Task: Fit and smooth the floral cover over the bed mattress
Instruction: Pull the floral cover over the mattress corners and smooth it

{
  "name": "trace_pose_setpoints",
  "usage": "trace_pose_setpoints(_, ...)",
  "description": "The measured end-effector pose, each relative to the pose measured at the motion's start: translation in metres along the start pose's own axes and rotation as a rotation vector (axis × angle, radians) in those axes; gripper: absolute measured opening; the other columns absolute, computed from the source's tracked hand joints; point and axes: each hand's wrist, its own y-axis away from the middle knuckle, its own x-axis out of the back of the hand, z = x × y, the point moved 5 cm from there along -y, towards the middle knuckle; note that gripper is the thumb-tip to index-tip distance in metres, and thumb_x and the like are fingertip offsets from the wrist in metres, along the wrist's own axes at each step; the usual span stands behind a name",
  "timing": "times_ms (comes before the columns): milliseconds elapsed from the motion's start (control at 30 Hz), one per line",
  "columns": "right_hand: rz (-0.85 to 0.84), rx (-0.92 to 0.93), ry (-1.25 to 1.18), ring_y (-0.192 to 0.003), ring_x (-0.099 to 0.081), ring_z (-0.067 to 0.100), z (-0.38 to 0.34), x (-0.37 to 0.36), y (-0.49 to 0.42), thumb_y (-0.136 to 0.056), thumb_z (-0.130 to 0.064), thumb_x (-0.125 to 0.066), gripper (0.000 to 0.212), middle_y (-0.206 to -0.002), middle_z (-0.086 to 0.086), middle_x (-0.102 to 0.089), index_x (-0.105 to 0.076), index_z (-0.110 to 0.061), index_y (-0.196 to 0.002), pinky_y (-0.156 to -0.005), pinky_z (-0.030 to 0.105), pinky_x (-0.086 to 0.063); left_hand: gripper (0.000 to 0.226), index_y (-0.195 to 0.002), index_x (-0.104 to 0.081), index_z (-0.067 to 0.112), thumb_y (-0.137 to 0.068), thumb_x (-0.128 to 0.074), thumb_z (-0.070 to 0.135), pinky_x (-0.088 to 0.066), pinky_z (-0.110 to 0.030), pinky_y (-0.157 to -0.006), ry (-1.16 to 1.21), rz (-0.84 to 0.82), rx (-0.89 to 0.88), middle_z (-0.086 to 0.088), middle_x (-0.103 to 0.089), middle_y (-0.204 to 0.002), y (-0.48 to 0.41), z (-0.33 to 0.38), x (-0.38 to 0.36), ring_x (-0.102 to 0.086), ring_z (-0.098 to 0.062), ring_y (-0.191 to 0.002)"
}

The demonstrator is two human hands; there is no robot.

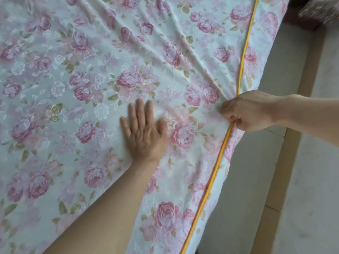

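Note:
The floral cover [77, 74], white with pink roses, spreads over the whole mattress top. A yellow piping seam [211, 182] runs along the cover's right edge. My left hand [145, 132] lies flat on the cover, fingers together and palm down, left of the seam. My right hand [249, 111] is closed on the cover's edge at the piping, pinching fabric there. Long creases fan out from that pinch toward the upper left. The mattress itself is hidden under the cover.
Pale floor tiles [311, 189] with a brown strip [271, 208] lie to the right of the bed. A dark patterned object [319, 11] sits at the top right corner.

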Motion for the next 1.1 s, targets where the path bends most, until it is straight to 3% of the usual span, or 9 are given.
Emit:
trace_pose_setpoints(167,0.087,-0.055,-0.241,-0.060,-0.044,0.014,0.018,0.014,-0.012,-0.074,-0.002,-0.040,0.023,-0.066,-0.007,-0.050,-0.046,-0.023,-0.068,-0.052,0.027,-0.034,0.064,-0.153,0.006,0.032,-0.094,-0.001,0.057,0.010,-0.044,-0.119,0.032,-0.054,-0.208,0.006,0.012,-0.161,-0.028,0.068,-0.008,0.017,-0.016,-0.147)
trace_pose_setpoints(333,0.449,-0.121,-0.124,-0.087,-0.054,0.029,0.072,0.035,-0.030,-0.085,-0.003,-0.045,0.019,-0.096,0.002,-0.054,-0.058,-0.016,-0.093,-0.054,0.028,-0.037,0.069,-0.154,-0.004,0.030,-0.091,0.001,0.057,0.005,-0.043,-0.120,0.050,-0.053,-0.306,0.005,0.006,-0.163,-0.049,0.112,-0.014,0.010,-0.016,-0.149)
trace_pose_setpoints(467,0.263,-0.205,0.154,-0.104,-0.048,0.023,0.115,0.034,-0.039,-0.084,-0.005,-0.056,0.043,-0.115,0.000,-0.051,-0.048,-0.021,-0.123,-0.060,0.031,-0.039,0.067,-0.155,-0.006,0.031,-0.093,-0.004,0.057,-0.001,-0.042,-0.120,0.000,-0.023,-0.333,0.005,0.002,-0.163,-0.053,0.116,-0.018,0.007,-0.014,-0.149)
trace_pose_setpoints(600,0.272,-0.055,0.226,-0.092,-0.049,0.022,0.115,0.040,-0.049,-0.084,-0.005,-0.057,0.026,-0.095,-0.002,-0.053,-0.059,-0.016,-0.108,-0.071,0.033,-0.044,0.062,-0.154,-0.017,0.030,-0.097,-0.016,0.055,-0.008,-0.043,-0.120,0.014,0.034,-0.328,0.005,-0.009,-0.162,-0.053,0.117,-0.017,-0.003,-0.014,-0.149)
trace_pose_setpoints(700,0.182,-0.014,0.191,-0.097,-0.052,0.021,0.122,0.044,-0.046,-0.086,-0.011,-0.059,0.018,-0.095,-0.005,-0.055,-0.062,-0.018,-0.102,-0.073,0.036,-0.048,0.061,-0.153,-0.019,0.030,-0.097,-0.017,0.055,-0.012,-0.044,-0.119,0.026,0.039,-0.334,0.004,-0.012,-0.162,-0.052,0.117,-0.018,-0.005,-0.014,-0.149)
trace_pose_setpoints(867,0.255,0.072,0.170,-0.088,-0.062,0.024,0.145,0.029,-0.025,-0.073,-0.010,-0.076,0.019,-0.093,-0.002,-0.065,-0.066,-0.015,-0.088,-0.057,0.025,-0.041,0.064,-0.155,-0.003,0.026,-0.098,-0.015,0.053,-0.008,-0.042,-0.121,0.204,0.011,-0.365,0.005,0.002,-0.163,-0.055,0.114,-0.005,0.000,-0.011,-0.149)
trace_pose_setpoints(933,0.244,0.074,0.140,-0.088,-0.062,0.024,0.148,0.023,-0.029,-0.071,-0.012,-0.077,0.022,-0.094,-0.004,-0.065,-0.067,-0.017,-0.090,-0.059,0.026,-0.041,0.064,-0.155,0.002,0.029,-0.098,-0.017,0.052,0.000,-0.041,-0.121,0.305,0.024,-0.305,0.008,0.012,-0.162,-0.064,0.101,0.005,0.008,-0.008,-0.148)
trace_pose_setpoints(1000,0.154,0.035,0.145,-0.100,-0.055,0.018,0.151,0.019,-0.036,-0.083,-0.021,-0.063,0.012,-0.103,-0.010,-0.059,-0.061,-0.023,-0.095,-0.071,0.028,-0.046,0.066,-0.153,0.010,0.028,-0.097,-0.016,0.053,0.005,-0.044,-0.120,0.200,0.087,-0.109,0.006,0.017,-0.160,-0.080,0.074,0.011,0.016,-0.011,-0.147)
trace_pose_setpoints(1100,0.118,0.062,0.085,-0.103,-0.053,0.015,0.162,0.019,-0.039,-0.085,-0.019,-0.051,0.012,-0.108,-0.014,-0.057,-0.059,-0.026,-0.090,-0.077,0.028,-0.047,0.069,-0.151,0.016,0.021,-0.094,-0.002,0.057,0.005,-0.047,-0.120,-0.003,-0.001,0.102,0.001,0.021,-0.159,-0.108,0.054,0.002,0.021,-0.016,-0.146)
